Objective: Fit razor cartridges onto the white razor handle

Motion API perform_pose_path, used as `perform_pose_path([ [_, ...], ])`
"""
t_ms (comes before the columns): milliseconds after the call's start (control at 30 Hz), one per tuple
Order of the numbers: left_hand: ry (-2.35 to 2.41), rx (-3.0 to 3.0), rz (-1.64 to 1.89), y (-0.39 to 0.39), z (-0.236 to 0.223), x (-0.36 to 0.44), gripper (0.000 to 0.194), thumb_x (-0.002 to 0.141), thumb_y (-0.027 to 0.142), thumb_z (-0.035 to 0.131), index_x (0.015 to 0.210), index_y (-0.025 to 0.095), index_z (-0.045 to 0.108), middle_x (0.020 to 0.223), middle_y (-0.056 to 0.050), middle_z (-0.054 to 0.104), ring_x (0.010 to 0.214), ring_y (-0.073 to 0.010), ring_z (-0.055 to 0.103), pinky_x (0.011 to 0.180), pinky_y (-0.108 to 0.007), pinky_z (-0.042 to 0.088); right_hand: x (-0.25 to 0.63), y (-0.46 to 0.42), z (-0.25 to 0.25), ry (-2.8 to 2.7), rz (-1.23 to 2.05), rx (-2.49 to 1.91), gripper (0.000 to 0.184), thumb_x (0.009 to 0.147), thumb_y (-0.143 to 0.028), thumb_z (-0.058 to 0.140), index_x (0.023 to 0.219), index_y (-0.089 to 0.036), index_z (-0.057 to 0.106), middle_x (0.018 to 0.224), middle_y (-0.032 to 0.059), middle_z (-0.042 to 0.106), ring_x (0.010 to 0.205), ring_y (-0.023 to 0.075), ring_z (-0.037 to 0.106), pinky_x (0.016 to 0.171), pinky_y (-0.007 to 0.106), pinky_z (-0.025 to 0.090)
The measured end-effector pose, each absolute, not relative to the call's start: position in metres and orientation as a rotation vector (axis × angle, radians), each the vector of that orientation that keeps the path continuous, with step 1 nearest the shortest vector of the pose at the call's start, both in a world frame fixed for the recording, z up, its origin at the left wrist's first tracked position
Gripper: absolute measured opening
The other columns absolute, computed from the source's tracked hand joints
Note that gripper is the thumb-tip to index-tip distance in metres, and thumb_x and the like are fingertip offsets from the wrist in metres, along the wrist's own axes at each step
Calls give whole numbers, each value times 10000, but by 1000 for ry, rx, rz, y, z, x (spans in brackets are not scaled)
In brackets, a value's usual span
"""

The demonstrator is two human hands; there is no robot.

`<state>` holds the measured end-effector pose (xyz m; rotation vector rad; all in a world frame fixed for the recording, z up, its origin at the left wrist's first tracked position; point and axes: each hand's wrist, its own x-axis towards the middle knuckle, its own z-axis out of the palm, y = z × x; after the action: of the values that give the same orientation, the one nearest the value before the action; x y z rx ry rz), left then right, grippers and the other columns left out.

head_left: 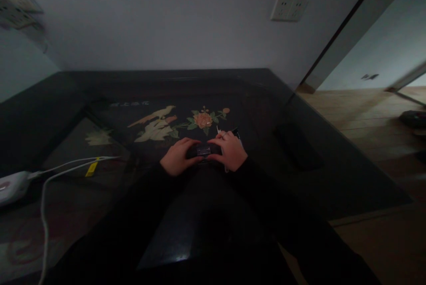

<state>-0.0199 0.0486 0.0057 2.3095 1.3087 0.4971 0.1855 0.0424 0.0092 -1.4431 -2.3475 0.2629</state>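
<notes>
I see a long black left sleeve (143,196) at lower left of the frame and a matching right sleeve (276,205) at lower right, their weave lost in the dimness. The right hand (232,152), near the centre, wears a slim ring (223,136).

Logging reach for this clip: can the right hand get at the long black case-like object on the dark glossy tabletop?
Probably yes: nothing tall shows between the right hand and the long black object, though that hand, gripping a small dark shiny item, would likely need freeing first.
</notes>
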Motion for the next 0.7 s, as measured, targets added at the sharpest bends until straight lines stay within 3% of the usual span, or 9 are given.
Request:
perform_pose_path([
  [133,1435,2437,225,39,17,-18,609,688,410,710,1211,155,532,1172,-130,570,1073,-298,544,901,-423,446,188,41,9,-2510,206,-1452,617,649,-570,726,1169,-252,628,1117,103,552,1011,285,449,769,381,363],
  [333,1516,2532,129,33,22,-11,426,754,357,660,1134,187,569,1173,-92,576,1070,-285,551,868,-414,453,186,42,6,-2533,237,-1446,531,689,-516,725,1135,-242,637,1109,95,554,1031,272,445,783,372,349],
  [533,1477,2567,197,35,21,-13,381,755,358,659,1081,184,568,1119,-85,608,1054,-289,559,871,-447,433,186,42,8,-2514,237,-1369,516,694,-486,733,1118,-207,638,1115,102,549,1049,264,431,826,379,338],
  [700,1362,2584,531,35,22,-3,398,736,324,682,1070,156,546,1081,-97,624,1022,-259,573,874,-412,446,206,42,20,-2419,251,-1304,535,690,-429,752,1148,-182,625,1120,106,552,1035,262,452,862,389,357],
])
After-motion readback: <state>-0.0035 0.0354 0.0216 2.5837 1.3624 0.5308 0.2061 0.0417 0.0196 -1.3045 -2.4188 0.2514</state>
